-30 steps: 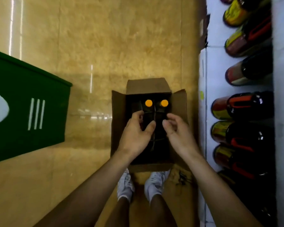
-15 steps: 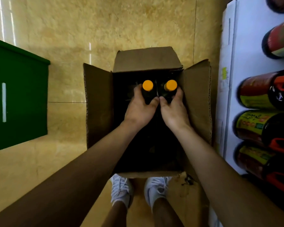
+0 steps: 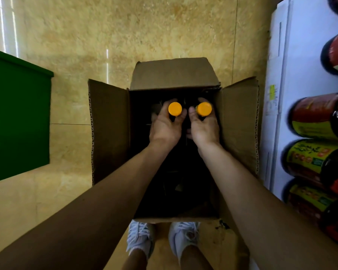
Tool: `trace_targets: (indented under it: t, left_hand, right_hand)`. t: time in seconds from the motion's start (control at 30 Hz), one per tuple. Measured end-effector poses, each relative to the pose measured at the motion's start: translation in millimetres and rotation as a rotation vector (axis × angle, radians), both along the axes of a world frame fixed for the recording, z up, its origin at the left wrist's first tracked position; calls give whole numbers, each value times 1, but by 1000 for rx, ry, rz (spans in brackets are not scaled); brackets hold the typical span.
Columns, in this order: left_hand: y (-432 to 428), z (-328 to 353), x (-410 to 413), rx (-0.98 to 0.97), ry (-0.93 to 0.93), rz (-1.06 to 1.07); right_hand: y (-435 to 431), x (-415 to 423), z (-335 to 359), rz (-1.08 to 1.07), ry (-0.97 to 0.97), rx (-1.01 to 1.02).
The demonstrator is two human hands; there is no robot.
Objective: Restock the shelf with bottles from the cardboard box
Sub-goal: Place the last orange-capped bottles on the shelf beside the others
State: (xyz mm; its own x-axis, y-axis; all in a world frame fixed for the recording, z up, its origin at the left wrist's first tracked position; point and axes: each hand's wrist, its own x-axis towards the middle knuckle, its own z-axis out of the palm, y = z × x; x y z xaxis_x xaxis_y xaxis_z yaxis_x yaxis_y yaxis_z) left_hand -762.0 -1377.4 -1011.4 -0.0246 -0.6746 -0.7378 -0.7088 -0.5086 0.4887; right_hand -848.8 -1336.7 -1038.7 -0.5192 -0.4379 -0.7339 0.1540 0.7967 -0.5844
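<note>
An open cardboard box [image 3: 109, 129] stands on the floor below me, its flaps spread. Two dark bottles with orange caps stand upright at its far end. My left hand [image 3: 165, 127] is wrapped around the neck of the left bottle [image 3: 175, 109]. The neck of the right bottle [image 3: 203, 109] is held by my right hand [image 3: 204, 128]. The bottle bodies are lost in the dark inside of the box. A white shelf [image 3: 300, 61] runs along the right, with dark bottles [image 3: 310, 117] lying on it, their red and yellow labels towards me.
A green bin [image 3: 18, 121] stands on the tan tiled floor at the left. My white shoes [image 3: 142, 238] are just behind the near edge of the box. The box's right flap nearly touches the shelf front.
My fingers have closed further around both bottle necks and the caps now stand clear above my hands. The view has come closer to the box.
</note>
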Motion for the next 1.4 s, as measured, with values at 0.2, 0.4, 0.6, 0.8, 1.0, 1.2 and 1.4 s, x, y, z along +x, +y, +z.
trace_targets:
  t: [0.2,0.4,0.6,0.8,1.0,1.2,1.4]
  left_hand:
    - [7,28,11,-8,1,-53]
    - [3,78,18,-75,68,-65]
    - [5,139,27,-137,158,-66]
    - [10,206,36,-218,231,-125]
    - [9,287,40,-288,276,-156]
    - [1,382,45,-343,365,-175]
    - [-5,489,52,-450,357,-230]
  right_hand:
    - [14,10,42,60,83,-60]
    - [27,12,93,167,152,-119]
    - [34,6,146,265,247,-227]
    - [37,-1,217,279,303,-355]
    - [36,-8,300,405,387,-344]
    - [34,-14,387,456,357,-336]
    - [36,-13,501,451,392,-432]
